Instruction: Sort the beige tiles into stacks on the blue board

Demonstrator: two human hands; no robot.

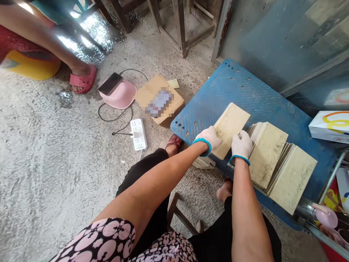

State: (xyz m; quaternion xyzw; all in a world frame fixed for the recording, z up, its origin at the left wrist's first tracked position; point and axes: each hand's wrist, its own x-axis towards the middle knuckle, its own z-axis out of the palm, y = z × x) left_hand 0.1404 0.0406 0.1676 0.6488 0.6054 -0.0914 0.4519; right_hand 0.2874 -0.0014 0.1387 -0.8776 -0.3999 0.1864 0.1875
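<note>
Both my hands wear white knit gloves with blue cuffs, over a blue table (207, 98). My left hand (209, 140) is closed at the left edge of a small pile of thin, pale yellow rectangular boards (231, 125), dark-speckled near the glove. Between that pile and a leaning row of similar boards (268, 153), my right hand (241, 145) has its fingers curled; what they grip, if anything, is hidden. A second leaning row of boards (294, 178) lies farther right.
More boards (204, 162) are stacked below the table's front edge. On the floor at left are a white power strip (138, 134), a pink stool (122, 96) bearing a dark phone (110, 84), and a cardboard box (152, 91). Another person's sandalled foot (84, 78) shows beyond.
</note>
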